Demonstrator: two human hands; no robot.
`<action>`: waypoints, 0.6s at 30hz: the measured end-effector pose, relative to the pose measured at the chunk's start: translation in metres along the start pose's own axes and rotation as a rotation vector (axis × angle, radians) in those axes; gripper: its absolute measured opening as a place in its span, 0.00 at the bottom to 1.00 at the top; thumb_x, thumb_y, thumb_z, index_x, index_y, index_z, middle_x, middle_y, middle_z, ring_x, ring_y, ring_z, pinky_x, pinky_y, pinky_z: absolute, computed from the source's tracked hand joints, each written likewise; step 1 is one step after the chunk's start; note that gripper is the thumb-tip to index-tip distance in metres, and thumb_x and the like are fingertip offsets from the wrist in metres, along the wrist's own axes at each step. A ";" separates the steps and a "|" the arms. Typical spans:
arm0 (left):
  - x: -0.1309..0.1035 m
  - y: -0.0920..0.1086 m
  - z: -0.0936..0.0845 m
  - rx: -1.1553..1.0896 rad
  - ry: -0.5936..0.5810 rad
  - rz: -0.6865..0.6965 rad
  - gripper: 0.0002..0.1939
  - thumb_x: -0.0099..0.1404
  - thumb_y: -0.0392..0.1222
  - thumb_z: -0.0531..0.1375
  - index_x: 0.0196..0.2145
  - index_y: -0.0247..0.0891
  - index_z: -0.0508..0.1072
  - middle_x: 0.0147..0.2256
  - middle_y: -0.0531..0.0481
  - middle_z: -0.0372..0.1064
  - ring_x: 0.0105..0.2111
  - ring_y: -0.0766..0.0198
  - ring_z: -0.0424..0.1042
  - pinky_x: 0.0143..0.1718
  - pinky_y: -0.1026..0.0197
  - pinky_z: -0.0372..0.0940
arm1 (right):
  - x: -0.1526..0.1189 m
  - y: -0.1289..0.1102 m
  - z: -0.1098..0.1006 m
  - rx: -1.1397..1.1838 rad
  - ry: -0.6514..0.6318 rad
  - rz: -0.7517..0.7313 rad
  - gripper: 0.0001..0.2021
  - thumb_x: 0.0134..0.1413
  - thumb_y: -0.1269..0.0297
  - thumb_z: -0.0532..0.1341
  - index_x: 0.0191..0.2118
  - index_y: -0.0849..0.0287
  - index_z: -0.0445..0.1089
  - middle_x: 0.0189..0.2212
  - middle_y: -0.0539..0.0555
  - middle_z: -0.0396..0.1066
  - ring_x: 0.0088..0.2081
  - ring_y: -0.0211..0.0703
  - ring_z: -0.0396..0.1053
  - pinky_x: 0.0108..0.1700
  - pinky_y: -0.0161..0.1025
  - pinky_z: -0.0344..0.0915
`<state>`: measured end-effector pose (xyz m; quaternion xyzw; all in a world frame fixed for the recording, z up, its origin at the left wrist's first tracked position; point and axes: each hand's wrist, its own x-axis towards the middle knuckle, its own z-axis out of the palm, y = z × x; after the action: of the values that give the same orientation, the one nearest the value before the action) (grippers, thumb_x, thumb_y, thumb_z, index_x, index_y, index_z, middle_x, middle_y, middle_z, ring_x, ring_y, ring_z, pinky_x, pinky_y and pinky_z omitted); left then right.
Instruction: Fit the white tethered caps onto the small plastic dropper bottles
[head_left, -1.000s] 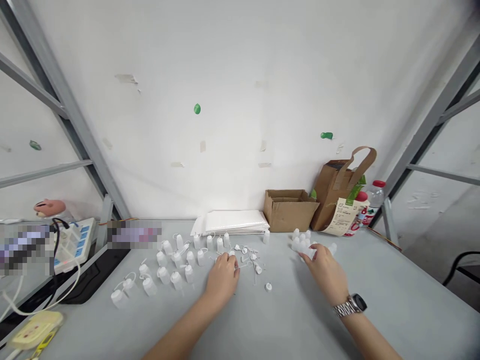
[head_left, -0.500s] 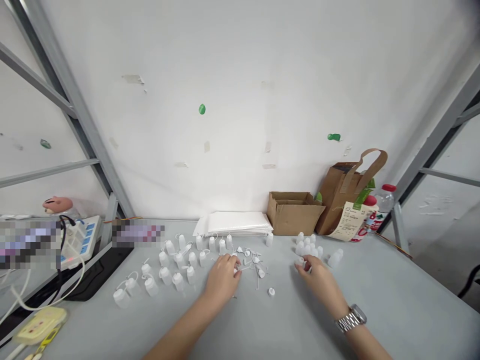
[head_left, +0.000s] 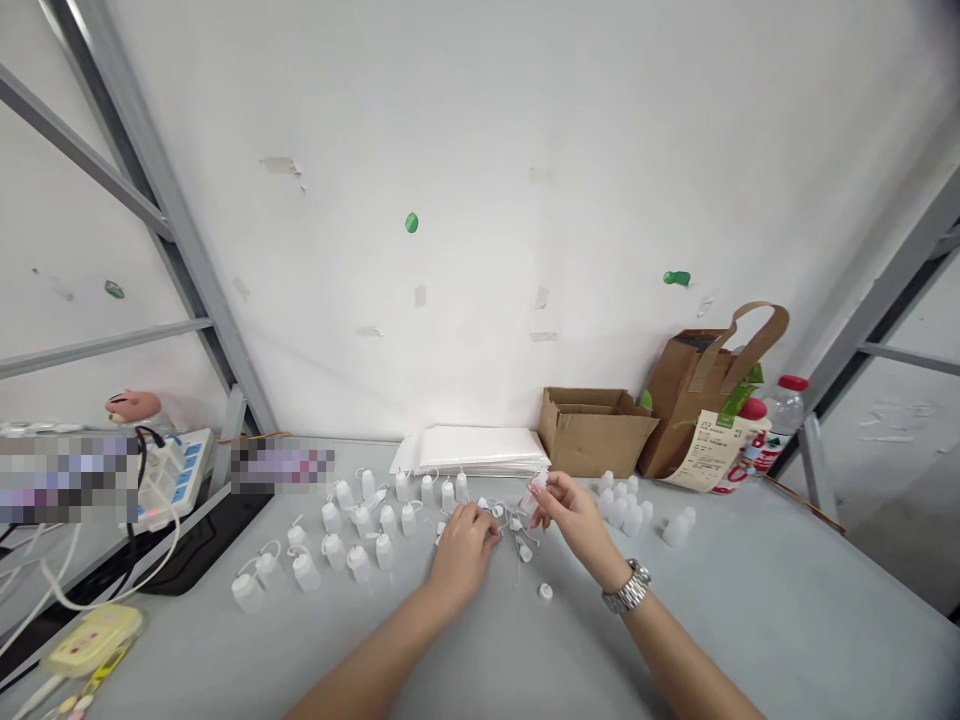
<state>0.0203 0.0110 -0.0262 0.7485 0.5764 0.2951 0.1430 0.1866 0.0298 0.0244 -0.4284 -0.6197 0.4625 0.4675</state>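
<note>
Right hand: thumb and fingers point(head_left: 574, 510) closed in a pinch on one small translucent bottle point(head_left: 533, 495), held just above the table near its middle; metal-banded watch point(head_left: 628, 588) on this wrist.
Left hand: fingers curled low point(head_left: 461, 552) at the left edge of the loose parts; whether they grip a cap cannot be told, the fingertips being partly hidden.
Loose caps: white caps with thin tails point(head_left: 525, 551) lie scattered between the hands; one separate cap point(head_left: 545, 592) sits nearer the person.
Left-side bottles: a broad group point(head_left: 359, 565) stands upright in uneven rows, many showing a cap and looped strap.
Right-side bottles: a tight cluster point(head_left: 619, 512) stands beyond the right hand, no strap seen; a smaller group point(head_left: 677, 527) lies just right of it.
Back of table: white envelopes point(head_left: 480, 448) in a stack, beside an open cardboard box point(head_left: 596, 447).
Step in hand: judged to be pairing a bottle with a cap; the held bottle shows no strap.
Next move calls for: in judgement, a firm left-hand hold on one cap, its tail free of the neighbours, and the bottle mouth aligned to it.
</note>
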 end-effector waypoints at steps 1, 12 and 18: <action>0.001 -0.002 0.000 -0.051 0.023 -0.013 0.06 0.58 0.33 0.54 0.29 0.39 0.70 0.33 0.48 0.66 0.39 0.57 0.64 0.40 0.55 0.59 | 0.000 0.006 0.004 0.059 0.014 0.020 0.21 0.48 0.43 0.56 0.34 0.58 0.61 0.19 0.45 0.62 0.19 0.39 0.67 0.23 0.35 0.59; 0.004 0.002 -0.019 -0.977 0.124 -0.297 0.12 0.50 0.49 0.62 0.24 0.38 0.68 0.29 0.47 0.73 0.32 0.60 0.71 0.33 0.61 0.62 | -0.021 0.030 0.022 -0.076 -0.045 0.003 0.17 0.51 0.51 0.57 0.41 0.58 0.68 0.28 0.50 0.65 0.24 0.37 0.65 0.29 0.36 0.63; 0.002 0.008 -0.025 -1.175 0.064 -0.343 0.15 0.46 0.49 0.66 0.24 0.37 0.68 0.28 0.48 0.75 0.32 0.60 0.72 0.38 0.60 0.62 | -0.032 0.017 0.026 -0.366 -0.046 -0.099 0.11 0.52 0.59 0.57 0.35 0.58 0.73 0.25 0.50 0.66 0.26 0.38 0.61 0.30 0.34 0.60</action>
<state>0.0112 0.0077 -0.0014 0.4317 0.4338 0.5586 0.5598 0.1696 -0.0016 -0.0019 -0.4646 -0.7244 0.3281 0.3895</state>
